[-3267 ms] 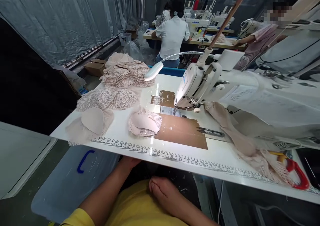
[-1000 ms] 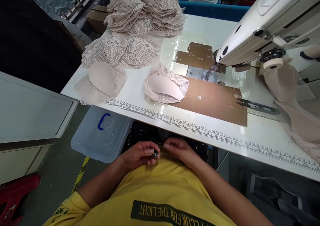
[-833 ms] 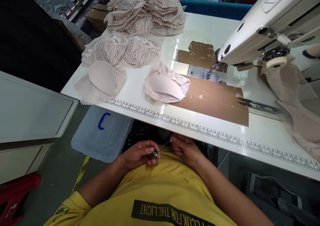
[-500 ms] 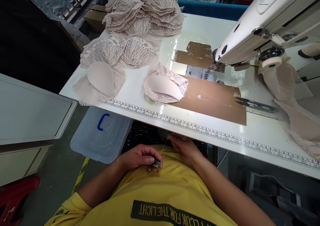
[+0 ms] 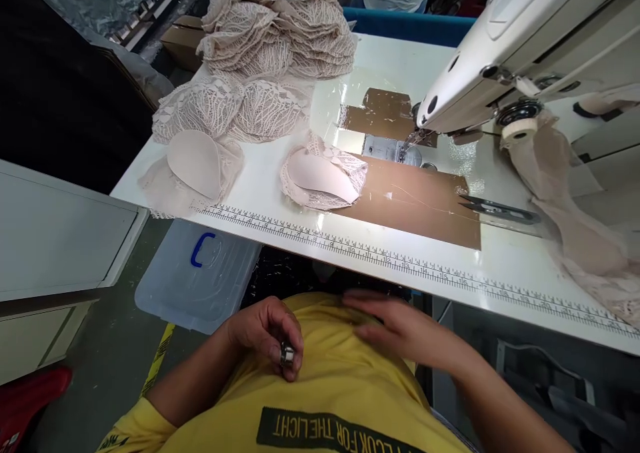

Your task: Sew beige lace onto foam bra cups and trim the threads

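Fingers, left hand (image 5: pixel 263 329): curled, pinching a small metal bobbin (image 5: pixel 287 355) at the fingertips.
Fingers, right hand (image 5: pixel 405 326): spread flat, holding nothing, motion-blurred.
Bobbin place: against the yellow shirt (image 5: pixel 345 386), below the table (image 5: pixel 260 186) edge.
On table: lace cup (image 5: pixel 323 179), snips (image 5: pixel 500 209), sewing machine (image 5: pixel 480 53) above.
Floor, left: clear plastic bin (image 5: pixel 200 276) with blue handle.

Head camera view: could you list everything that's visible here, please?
Sewing machine: one, white, table's right rear.
Table: one, white, ruler along its front edge.
Lace cups: stack, beige, far left corner.
Left foam cup: one, pale pink, on lace, left front.
Middle foam cup: one, pale pink, on lace, centre front.
Snips: one, dark metal, right of brown tape.
Plastic bin: one, clear, blue handle, floor under table.
Bobbin: one, silver, against yellow shirt.
Left hand: fingers closed on bobbin.
Right hand: open, blurred, over shirt.
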The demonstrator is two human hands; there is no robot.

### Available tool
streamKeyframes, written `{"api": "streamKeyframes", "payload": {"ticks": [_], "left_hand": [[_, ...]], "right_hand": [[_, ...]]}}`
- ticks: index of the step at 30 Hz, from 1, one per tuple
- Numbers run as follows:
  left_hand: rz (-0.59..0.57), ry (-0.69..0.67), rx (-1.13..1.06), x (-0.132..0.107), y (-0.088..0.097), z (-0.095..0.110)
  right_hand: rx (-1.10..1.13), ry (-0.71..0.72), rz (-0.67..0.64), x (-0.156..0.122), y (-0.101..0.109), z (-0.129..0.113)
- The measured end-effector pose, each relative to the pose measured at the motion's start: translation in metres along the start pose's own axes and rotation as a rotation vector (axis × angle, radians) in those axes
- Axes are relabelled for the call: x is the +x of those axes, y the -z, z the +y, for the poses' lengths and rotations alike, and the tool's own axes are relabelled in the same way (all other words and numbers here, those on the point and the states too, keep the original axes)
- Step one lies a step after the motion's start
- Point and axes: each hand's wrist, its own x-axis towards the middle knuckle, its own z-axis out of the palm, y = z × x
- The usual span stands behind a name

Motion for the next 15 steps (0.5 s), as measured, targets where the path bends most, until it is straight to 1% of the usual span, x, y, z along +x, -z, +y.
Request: {"api": "streamKeyframes", "payload": {"ticks": [1, 2, 3, 4, 5, 6, 8, 9, 10, 12, 14, 15], "left_hand": [[0.0, -0.02, 0.011, 0.0, 0.001, 0.0], [0.001, -0.043, 0.025, 0.0, 0.002, 0.0], [0.002, -0.065, 0.041, 0.001, 0.002, 0.0], [0.0, -0.085, 0.057, 0.002, 0.002, 0.001], [-0.006, -0.106, 0.07, 0.004, 0.001, 0.001], [-0.017, -0.126, 0.079, 0.006, 0.0, 0.002], [-0.049, -0.151, 0.096, 0.01, -0.002, 0.004], [-0.066, -0.164, 0.1, 0.012, -0.003, 0.006], [-0.086, -0.177, 0.101, 0.014, -0.004, 0.007], [-0.119, -0.203, 0.092, 0.016, -0.006, 0.011], [-0.151, -0.24, 0.067, 0.017, -0.008, 0.015], [-0.166, -0.26, 0.057, 0.016, -0.009, 0.017]], "right_hand": [[-0.033, 0.05, -0.081, -0.015, 0.01, -0.014], [-0.066, 0.057, -0.126, -0.029, 0.021, -0.027], [-0.094, 0.069, -0.129, -0.041, 0.031, -0.037], [-0.122, 0.085, -0.077, -0.052, 0.04, -0.044], [-0.173, 0.079, 0.062, -0.061, 0.048, -0.047], [-0.251, 0.052, 0.251, -0.067, 0.056, -0.046], [-0.473, -0.025, 0.636, -0.071, 0.072, -0.035], [-0.608, -0.053, 0.775, -0.069, 0.08, -0.027], [-0.743, -0.071, 0.854, -0.066, 0.089, -0.019], [-0.997, -0.08, 0.886, -0.055, 0.108, -0.003], [-1.176, -0.132, 0.829, -0.045, 0.126, 0.008], [-1.233, -0.152, 0.77, -0.041, 0.134, 0.012]]}}
